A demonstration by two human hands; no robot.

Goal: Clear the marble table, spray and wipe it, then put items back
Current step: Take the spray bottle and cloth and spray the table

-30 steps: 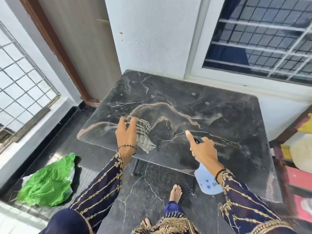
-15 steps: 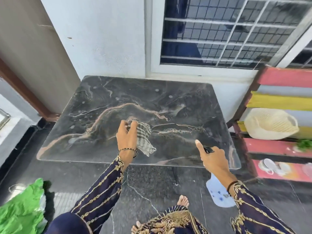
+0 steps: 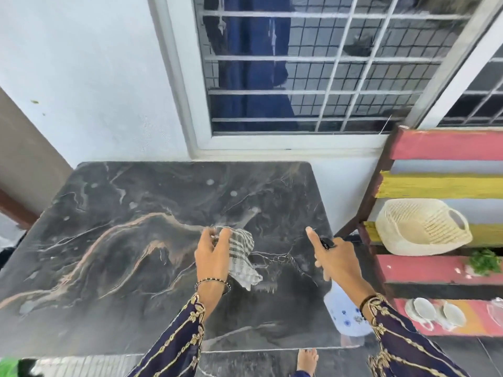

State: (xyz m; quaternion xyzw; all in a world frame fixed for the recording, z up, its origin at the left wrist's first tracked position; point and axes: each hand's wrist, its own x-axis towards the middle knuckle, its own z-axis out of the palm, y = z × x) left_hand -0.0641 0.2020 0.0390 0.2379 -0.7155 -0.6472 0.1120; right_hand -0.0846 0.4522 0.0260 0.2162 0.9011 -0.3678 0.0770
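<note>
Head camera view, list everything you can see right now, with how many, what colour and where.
marble table: one, dark grey with tan and white veins, centre, against the wall
checked cloth: one, grey and white, on the table under the left hand
spray bottle: one, pale blue with dark blue flowers, in the right hand at the table's right edge
window: one, white frame and grille, behind the table
shelf rack: one, pink and yellow boards, right
woven basket: one, cream, on the rack
cups: several, white, lower board
green leaves: one bunch, pink board
left hand: on the cloth
right hand: forefinger out, gripping the bottle
bare foot: bottom edge
</note>
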